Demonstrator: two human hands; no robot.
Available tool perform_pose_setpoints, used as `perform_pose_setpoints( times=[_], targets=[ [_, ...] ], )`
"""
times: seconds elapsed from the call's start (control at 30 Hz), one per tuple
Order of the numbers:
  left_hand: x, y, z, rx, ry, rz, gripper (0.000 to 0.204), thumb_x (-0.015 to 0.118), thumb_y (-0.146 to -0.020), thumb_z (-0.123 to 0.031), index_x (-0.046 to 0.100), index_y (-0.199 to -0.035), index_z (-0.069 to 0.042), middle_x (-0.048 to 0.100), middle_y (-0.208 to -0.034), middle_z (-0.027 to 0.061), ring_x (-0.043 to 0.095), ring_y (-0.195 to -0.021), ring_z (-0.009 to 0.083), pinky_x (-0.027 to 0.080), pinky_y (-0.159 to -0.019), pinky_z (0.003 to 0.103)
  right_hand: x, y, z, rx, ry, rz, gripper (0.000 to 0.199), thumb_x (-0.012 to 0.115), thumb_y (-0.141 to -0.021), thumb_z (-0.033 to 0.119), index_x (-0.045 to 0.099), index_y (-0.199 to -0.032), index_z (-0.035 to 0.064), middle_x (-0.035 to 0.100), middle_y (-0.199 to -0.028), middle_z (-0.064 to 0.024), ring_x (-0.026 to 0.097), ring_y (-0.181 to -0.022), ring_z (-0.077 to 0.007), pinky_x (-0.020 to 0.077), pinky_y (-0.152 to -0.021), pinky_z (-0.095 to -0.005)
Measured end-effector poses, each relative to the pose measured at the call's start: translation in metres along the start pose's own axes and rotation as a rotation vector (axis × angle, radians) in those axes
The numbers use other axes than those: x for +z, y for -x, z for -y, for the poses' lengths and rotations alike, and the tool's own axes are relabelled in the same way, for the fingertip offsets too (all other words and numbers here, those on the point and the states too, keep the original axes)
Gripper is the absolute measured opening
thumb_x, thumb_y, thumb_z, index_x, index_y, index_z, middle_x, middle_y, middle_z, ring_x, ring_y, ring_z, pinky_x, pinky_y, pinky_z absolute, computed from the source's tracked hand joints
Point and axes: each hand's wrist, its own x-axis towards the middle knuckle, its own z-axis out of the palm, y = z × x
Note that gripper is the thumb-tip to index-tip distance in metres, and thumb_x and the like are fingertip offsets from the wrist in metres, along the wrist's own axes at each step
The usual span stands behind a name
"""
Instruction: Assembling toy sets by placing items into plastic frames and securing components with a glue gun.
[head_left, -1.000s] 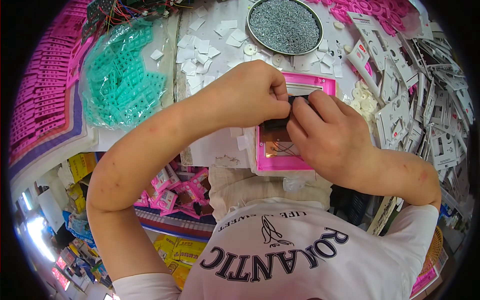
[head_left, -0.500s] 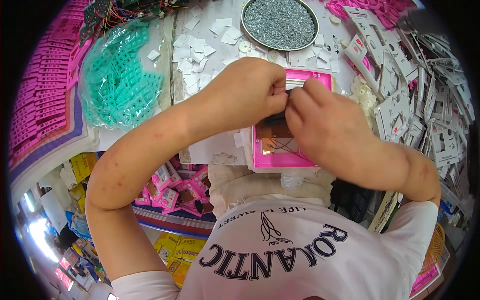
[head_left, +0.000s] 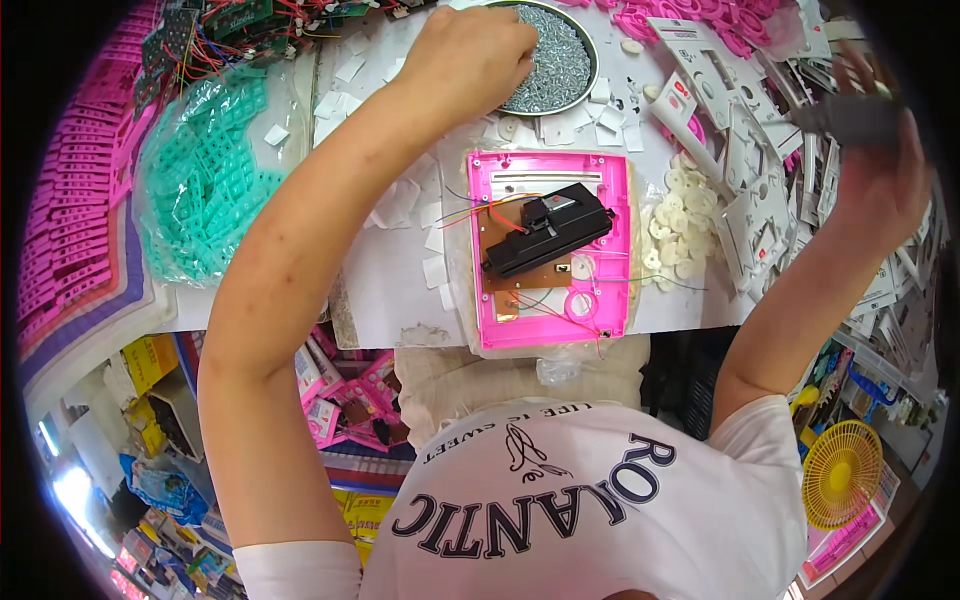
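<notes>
My left hand (head_left: 478,55) reaches over the left rim of a round metal dish (head_left: 592,85) heaped with small silver screws (head_left: 556,62). Its fingers are curled together, and their tips are hidden. Far to the right, my right hand (head_left: 880,165) is wrapped round a dark grey power screwdriver (head_left: 850,118), slightly smeared by motion. Between my arms lies a pink plastic casing (head_left: 630,240) with a brown circuit board (head_left: 500,225) inside. A black rectangular mechanism (head_left: 550,235) rests slantwise over the board, thin coloured wires running out from it. Neither hand touches the casing.
Cream plastic discs (head_left: 685,220) lie right of the casing, beside piled white panels (head_left: 790,200). A clear bag of turquoise keypads (head_left: 215,190) sits on the left, near stacked pink parts (head_left: 85,190). Wired circuit boards (head_left: 220,35) and white paper squares (head_left: 435,270) lie about.
Both hands have left the black mechanism in the casing. My left hand has moved up to the screw dish; my right hand has swung right and grasped the power screwdriver.
</notes>
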Motion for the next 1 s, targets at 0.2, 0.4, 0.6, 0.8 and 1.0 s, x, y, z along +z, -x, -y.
perform_pose_setpoints(
  times=[0.2,0.4,0.6,0.8,1.0],
  targets=[
    [-0.006,-0.005,0.0,-0.13,-0.056,0.182,0.014,0.066,-0.084,-0.021,0.068,-0.078,-0.008,0.067,-0.081,0.013,0.065,-0.08,0.0389,0.051,-0.079,0.047,0.042,0.005,-0.032,0.038,-0.182,0.582,0.064,0.071,-0.094,0.031,0.05,-0.141,-0.0064,0.07,-0.095,-0.0108,0.064,-0.074,-0.0154,0.0517,-0.068,-0.0287],
    [-0.092,0.048,-0.077,0.085,0.112,-0.038,0.007,0.074,-0.086,-0.016,0.071,-0.09,-0.011,0.071,-0.089,0.0015,0.063,-0.077,0.0186,0.037,-0.078,0.036,0.06,0.046,-0.02,0.265,-0.642,0.772,0.041,0.056,-0.102,0.029,0.052,-0.138,0.011,0.056,-0.08,0.0024,0.053,-0.078,-0.0125,0.0468,-0.093,-0.0399],
    [-0.091,0.101,-0.121,-0.179,0.496,-0.023,0.011,0.076,-0.082,-0.01,0.072,-0.091,-0.015,0.071,-0.089,-0.0025,0.062,-0.077,0.0177,0.033,-0.083,0.038,0.076,0.092,0.015,0.213,-0.636,0.784,0.038,0.057,-0.102,0.029,0.052,-0.136,0.012,0.055,-0.077,0.0037,0.052,-0.074,-0.0115,0.0474,-0.088,-0.0372],
    [-0.089,0.106,-0.122,-0.228,0.594,-0.017,0.015,0.079,-0.08,-0.01,0.072,-0.091,-0.014,0.068,-0.082,-0.0022,0.061,-0.075,0.0179,0.032,-0.082,0.039,0.084,0.096,0.019,0.195,-0.574,0.806,0.036,0.058,-0.102,0.03,0.052,-0.133,0.0129,0.054,-0.075,0.005,0.051,-0.071,-0.0104,0.048,-0.082,-0.0345],
    [-0.091,0.099,-0.121,-0.205,0.513,0.023,0.02,0.081,-0.076,-0.016,0.07,-0.093,-0.013,0.064,-0.081,-0.0008,0.06,-0.084,0.0215,0.032,-0.088,0.043,0.082,0.094,0.017,0.181,-0.53,0.823,0.034,0.059,-0.102,0.031,0.051,-0.13,0.0138,0.053,-0.072,0.0063,0.05,-0.067,-0.0093,0.0486,-0.077,-0.0317]
  ],
)
